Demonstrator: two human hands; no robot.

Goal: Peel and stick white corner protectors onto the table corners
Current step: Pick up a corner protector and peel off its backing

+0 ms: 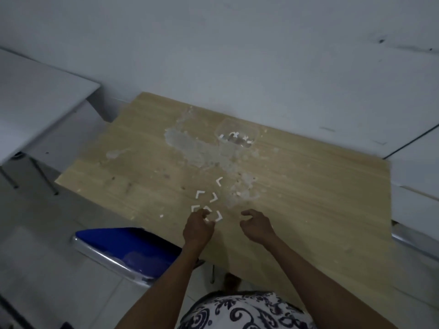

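Several white L-shaped corner protectors (pixel 200 194) lie loose on the wooden table (pixel 308 198), near its front middle. My left hand (pixel 197 227) reaches into this cluster, its thumb and fingertips curled round one protector (pixel 208 218). Another protector (pixel 219 181) lies a little farther back. My right hand (pixel 256 223) hovers just right of the cluster with loosely curled fingers and holds nothing. The table's front-left corner (pixel 57 181) and back-left corner (pixel 142 93) show bare wood.
A clear plastic tub (pixel 251 131) with more white pieces stands at the back of the table, beside a worn grey patch (pixel 194 148). A blue chair seat (pixel 128 250) sits below the table's front edge. White desks stand left (pixel 35 103) and right (pixel 415 174).
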